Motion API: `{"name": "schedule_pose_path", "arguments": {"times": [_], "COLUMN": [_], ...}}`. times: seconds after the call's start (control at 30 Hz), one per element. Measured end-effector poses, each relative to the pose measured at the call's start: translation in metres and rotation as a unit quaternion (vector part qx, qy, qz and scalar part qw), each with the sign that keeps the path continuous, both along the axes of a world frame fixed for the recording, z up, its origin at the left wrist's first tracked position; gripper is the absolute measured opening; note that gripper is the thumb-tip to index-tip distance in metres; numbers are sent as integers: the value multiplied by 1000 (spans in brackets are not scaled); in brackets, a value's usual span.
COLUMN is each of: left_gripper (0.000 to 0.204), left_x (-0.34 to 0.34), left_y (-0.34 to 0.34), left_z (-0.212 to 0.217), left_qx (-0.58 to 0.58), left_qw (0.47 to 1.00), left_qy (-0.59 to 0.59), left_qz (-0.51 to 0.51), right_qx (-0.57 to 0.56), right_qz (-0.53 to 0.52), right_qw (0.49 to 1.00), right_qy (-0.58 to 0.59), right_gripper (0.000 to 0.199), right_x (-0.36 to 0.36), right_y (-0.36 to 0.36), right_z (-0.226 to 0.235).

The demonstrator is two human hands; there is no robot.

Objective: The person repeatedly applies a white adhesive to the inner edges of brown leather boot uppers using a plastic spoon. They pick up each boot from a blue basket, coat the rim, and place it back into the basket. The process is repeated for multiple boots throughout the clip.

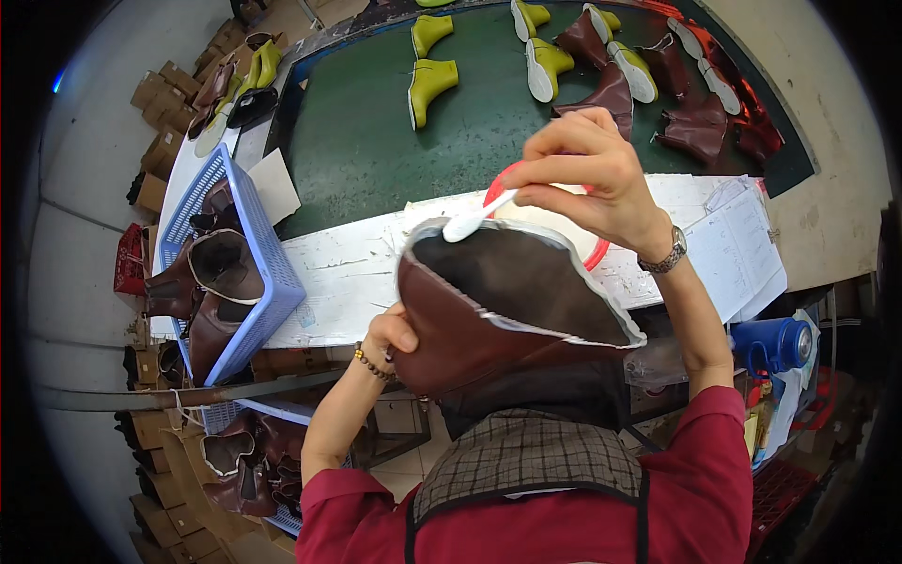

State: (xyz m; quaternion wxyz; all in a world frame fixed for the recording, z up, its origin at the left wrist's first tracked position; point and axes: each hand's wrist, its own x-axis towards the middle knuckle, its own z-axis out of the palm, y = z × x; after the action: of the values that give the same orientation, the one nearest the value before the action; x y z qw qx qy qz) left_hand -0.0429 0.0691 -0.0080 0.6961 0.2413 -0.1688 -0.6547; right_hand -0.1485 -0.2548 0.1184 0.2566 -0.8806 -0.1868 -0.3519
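Note:
My left hand (391,335) grips a brown leather boot upper (460,343) at its left side, with the wide opening turned up and its dark lining showing. A pale band runs along the upper's edge. Between thumb and fingers, my right hand (592,179) pinches a white spoon-shaped tool (467,224). The tool's rounded end meets the far left part of that pale edge; its exact kind is unclear. Behind the upper, partly hidden by it and by my right hand, is a red-rimmed bowl (599,254) with off-white contents.
A blue plastic basket (278,273) of brown boot uppers stands at the left, with another basket below. Yellow-green boots (433,86) and brown uppers (695,130) lie on the green tabletop (357,132). At the right are papers (738,244) and a blue flask (772,345).

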Motion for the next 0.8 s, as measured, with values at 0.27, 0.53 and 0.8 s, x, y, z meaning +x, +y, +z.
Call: {"name": "schedule_pose_path", "arguments": {"times": [0.27, 0.53, 0.8], "left_gripper": [93, 94, 50], "left_x": [28, 30, 123], "left_y": [11, 1, -107], "left_z": [19, 34, 0], "left_qx": [-79, -151, -21], "left_qw": [981, 945, 965], "left_qy": [-56, -91, 27], "left_qz": [168, 276, 259], "right_qx": [218, 376, 598], "right_qz": [-64, -111, -289], "right_qw": [972, 916, 744], "right_qy": [50, 81, 71], "right_gripper": [20, 17, 22], "right_x": [-42, -70, -71], "right_y": [-14, -19, -92], "right_z": [-63, -86, -219]}}
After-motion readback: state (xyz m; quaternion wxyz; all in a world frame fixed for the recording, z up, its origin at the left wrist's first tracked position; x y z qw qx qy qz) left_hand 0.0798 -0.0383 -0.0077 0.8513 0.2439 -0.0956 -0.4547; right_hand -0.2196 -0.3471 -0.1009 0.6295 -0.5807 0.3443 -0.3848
